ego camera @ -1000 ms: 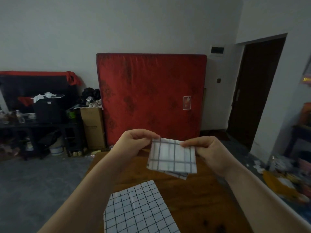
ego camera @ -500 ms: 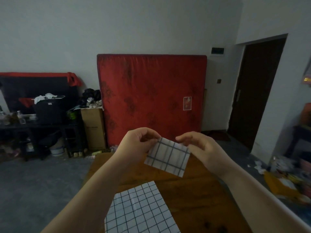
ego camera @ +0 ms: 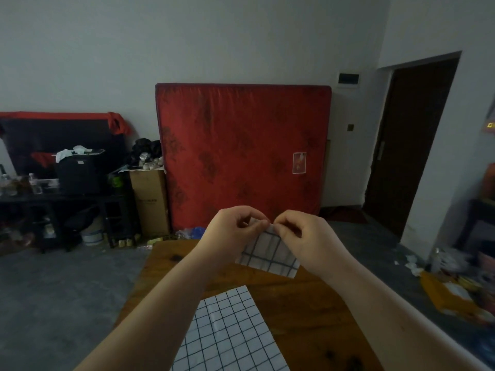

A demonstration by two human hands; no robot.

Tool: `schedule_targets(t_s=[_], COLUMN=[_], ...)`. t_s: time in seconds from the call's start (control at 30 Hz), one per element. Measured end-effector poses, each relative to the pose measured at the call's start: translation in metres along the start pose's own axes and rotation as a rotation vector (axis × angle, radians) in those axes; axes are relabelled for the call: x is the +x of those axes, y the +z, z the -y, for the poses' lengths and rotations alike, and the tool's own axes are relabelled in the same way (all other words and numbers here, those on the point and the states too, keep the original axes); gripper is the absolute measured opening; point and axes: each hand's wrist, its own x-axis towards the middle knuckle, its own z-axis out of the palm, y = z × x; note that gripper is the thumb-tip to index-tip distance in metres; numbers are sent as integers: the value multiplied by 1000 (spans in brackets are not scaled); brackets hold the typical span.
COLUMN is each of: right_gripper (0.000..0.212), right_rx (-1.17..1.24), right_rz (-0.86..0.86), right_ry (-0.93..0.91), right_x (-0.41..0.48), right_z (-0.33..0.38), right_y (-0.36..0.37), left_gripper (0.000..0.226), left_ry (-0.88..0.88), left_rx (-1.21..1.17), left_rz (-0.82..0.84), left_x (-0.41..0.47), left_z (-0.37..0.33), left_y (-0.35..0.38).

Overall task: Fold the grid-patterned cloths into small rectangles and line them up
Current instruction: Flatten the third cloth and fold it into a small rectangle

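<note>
Cloth in mid-fold. The small folded grid-patterned cloth [ego camera: 269,254] is held in the air over the far half of the wooden table [ego camera: 308,311], clear of the surface. It hangs tilted, with its lowest corner pointing toward the table's right edge.

The left hand [ego camera: 230,232] pinches the cloth's top edge between thumb and forefinger, and the other fingers are curled toward the palm. The right hand [ego camera: 305,236] pinches the same edge just beside it in the same way, with its remaining fingers curled. The two sets of fingertips meet at the cloth's upper corner; I cannot tell whether they actually touch. Both forearms are bare and reach in from the near edge.

A larger grid-patterned cloth [ego camera: 227,330] lies flat on the table at the near edge, left of centre, well apart from the held one.

Beyond the far edge:
- A red mattress [ego camera: 241,156] stands upright against the wall.
- A cardboard box [ego camera: 150,199] sits just beside the mattress's left side.
- A dark doorway [ego camera: 409,143] is to the right.
- A cluttered black shelf unit [ego camera: 67,194] is to the left.
</note>
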Motion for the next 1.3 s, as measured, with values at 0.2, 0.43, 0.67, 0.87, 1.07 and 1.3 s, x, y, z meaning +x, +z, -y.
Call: schedule_targets(t_s=[0.2,0.43,0.67,0.87,1.07,1.3], right_gripper=[10,10,14,13,14,12], right_rx=[-4,52,120,168,155,16], right_rz=[-10,-48,-79,-105,-121,113], right_ry=[10,19,62,145,138,108], right_x=[1,-3,-7,-9,-10,-11], right_z=[1,5,0,-6,-6,4], right_y=[5,9,9,6,4,7], left_gripper=[5,5,8,4,9,14], left_ry=[11,22,-76,-126,-207,-188], left_rx=[-2,-57,-157,-161,-375,-215], left_rz=[-37,-91,-97,-96,-99,-34], left_x=[-1,-6,-10,-13,-17,-15], left_z=[4,8,11,11,23,20], left_y=[1,3,-2,-3,-12,-16])
